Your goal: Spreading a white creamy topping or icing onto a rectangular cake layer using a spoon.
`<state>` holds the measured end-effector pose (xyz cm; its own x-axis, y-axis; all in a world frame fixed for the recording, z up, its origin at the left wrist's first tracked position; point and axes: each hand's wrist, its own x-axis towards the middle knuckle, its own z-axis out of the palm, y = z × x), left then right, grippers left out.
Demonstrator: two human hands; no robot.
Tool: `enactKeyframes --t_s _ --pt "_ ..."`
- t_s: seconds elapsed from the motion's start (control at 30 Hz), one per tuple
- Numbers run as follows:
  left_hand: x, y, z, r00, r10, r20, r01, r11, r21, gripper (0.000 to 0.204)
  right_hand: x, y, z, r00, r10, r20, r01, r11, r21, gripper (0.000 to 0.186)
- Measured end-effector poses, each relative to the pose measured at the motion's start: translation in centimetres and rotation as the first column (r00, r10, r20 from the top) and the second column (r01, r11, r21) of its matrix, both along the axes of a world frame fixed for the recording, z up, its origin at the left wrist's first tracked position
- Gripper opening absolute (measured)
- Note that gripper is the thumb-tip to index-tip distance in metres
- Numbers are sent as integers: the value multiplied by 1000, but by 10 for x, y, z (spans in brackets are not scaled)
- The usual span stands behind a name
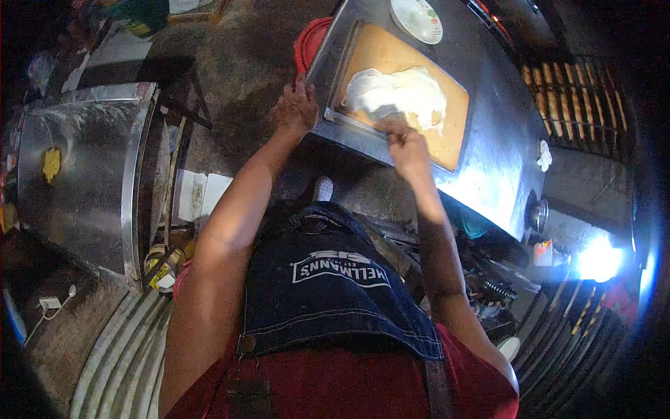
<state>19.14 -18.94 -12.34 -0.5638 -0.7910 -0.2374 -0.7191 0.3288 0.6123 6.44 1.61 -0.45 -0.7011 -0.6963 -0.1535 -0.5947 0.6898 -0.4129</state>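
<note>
White soft mass (398, 91) is lying in one piece on one tan board (455, 105), its right part glaring. My blurred right hand (406, 144) is curling at its near edge, my left hand (296, 109) half-curling beside one partly hidden red round thing (310, 42); I cannot tell what either is gripping.

Right hand (410, 150) by white mass (391, 91) on board (453, 133), left hand (296, 109) near red basin (307, 46)
</note>
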Motion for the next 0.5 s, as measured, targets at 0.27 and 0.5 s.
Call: enactKeyframes --t_s 0.27,0.5 --pt "-2 -16 -70 992 -100 82 116 968 -221 56 -30 -18 -12 999 -20 -50 16 997 -76 27" --pt "0 1 14 999 20 38 -18 999 -44 54 1 -43 10 858 369 -358 -312 927 208 34"
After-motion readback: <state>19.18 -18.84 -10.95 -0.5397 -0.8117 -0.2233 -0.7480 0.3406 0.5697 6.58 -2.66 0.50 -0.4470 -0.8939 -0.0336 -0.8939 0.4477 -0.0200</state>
